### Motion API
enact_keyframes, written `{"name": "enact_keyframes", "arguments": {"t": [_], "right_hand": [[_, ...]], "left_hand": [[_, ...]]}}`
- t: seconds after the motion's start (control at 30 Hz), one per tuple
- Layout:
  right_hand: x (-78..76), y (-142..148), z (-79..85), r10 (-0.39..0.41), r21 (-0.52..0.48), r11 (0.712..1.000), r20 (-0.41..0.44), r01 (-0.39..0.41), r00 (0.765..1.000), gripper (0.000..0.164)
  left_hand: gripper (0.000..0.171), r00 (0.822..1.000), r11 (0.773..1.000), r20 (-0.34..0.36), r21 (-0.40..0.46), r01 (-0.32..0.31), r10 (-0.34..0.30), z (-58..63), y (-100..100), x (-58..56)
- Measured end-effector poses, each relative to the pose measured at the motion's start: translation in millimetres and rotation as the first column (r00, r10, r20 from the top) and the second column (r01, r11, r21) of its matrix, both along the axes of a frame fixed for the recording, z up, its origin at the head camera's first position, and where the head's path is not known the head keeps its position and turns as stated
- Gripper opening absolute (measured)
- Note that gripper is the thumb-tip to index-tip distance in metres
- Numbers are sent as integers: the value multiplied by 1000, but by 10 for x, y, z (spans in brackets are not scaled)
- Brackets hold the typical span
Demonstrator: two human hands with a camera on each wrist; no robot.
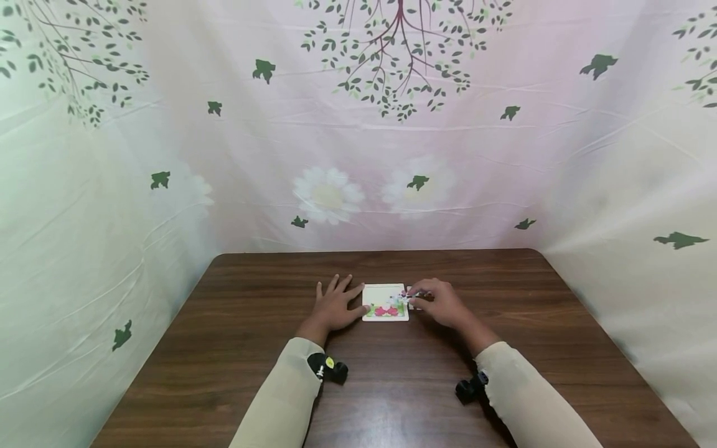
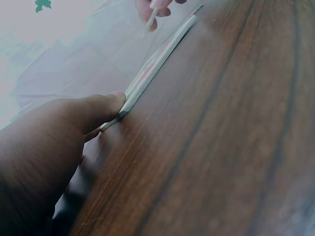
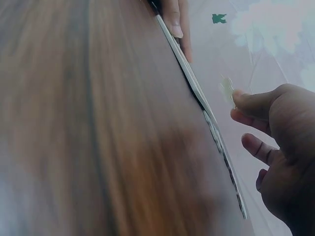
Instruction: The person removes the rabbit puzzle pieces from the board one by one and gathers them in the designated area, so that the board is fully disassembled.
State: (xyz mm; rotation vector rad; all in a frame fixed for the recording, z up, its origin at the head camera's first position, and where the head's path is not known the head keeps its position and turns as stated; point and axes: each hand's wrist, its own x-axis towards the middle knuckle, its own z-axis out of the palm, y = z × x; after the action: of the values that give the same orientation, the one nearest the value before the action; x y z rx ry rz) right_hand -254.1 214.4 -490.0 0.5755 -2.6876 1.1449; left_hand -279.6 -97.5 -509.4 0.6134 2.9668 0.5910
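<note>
A small square jigsaw tray with a white rim lies flat on the table. Several joined pieces with a pink and green picture fill its lower part, while the upper left shows bare white. My left hand rests at the tray's left side with fingers spread, its thumb touching the edge. Above the tray's right side, my right hand pinches a jigsaw piece between thumb and finger, raised off the board. More jigsaw pieces lie just right of the tray, partly hidden under that hand.
The brown wooden table extends around the tray on all sides. A printed cloth with leaves and flowers hangs behind the table and along both sides. Each sleeved wrist carries a small black camera.
</note>
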Motion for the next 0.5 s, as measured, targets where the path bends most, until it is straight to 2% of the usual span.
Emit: {"name": "enact_keyframes", "arguments": {"t": [0.2, 0.5], "right_hand": [[31, 129, -16, -23, -24, 999, -7, 23, 1000, 8], [61, 304, -37, -66, 6, 998, -42, 66, 997, 11]], "left_hand": [[74, 1000, 1000, 0, -1, 3, -3, -3, -3, -1], [75, 1000, 1000, -1, -13, 2, -2, -1, -14, 1]]}}
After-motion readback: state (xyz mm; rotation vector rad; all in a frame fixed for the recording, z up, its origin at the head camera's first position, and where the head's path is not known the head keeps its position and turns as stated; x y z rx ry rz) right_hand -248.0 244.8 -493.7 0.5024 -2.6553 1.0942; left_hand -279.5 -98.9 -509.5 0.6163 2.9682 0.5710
